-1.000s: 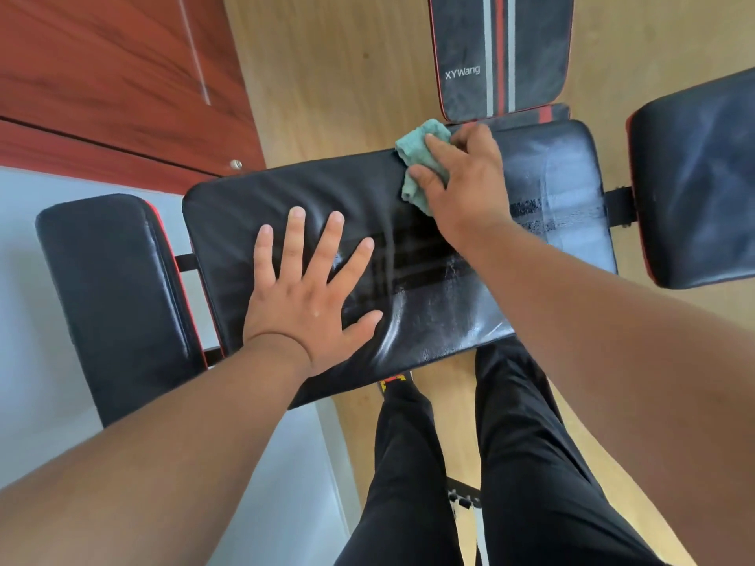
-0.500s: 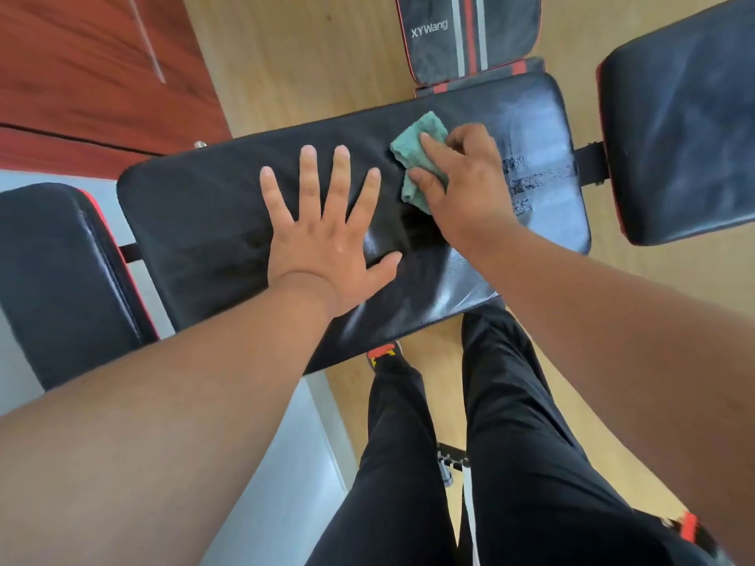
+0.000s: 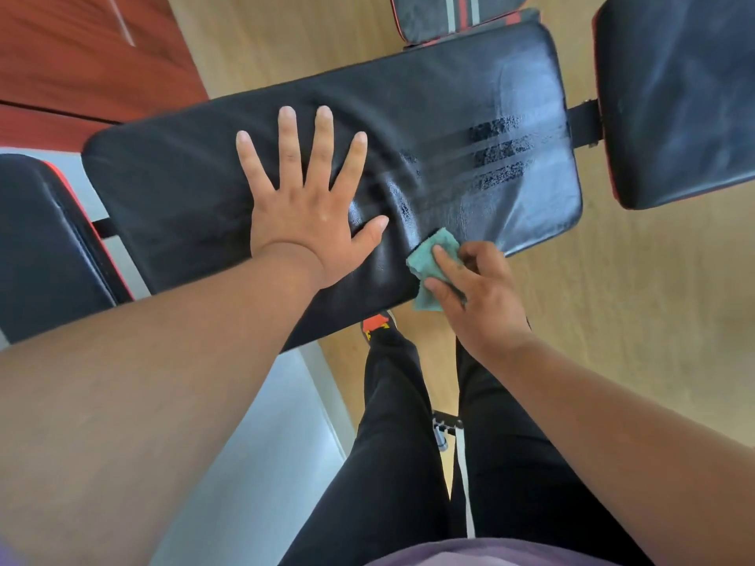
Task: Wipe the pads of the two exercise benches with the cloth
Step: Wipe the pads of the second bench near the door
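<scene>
Wooden floor [image 3: 613, 320]; right hand [image 3: 478, 296] half hides cloth [image 3: 425, 259].

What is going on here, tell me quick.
A person is wiping a black bench pad. The left hand lies flat on it with fingers spread, while the right hand pinches a green cloth at the pad's near edge. Other black pads sit at the left and the right.
</scene>
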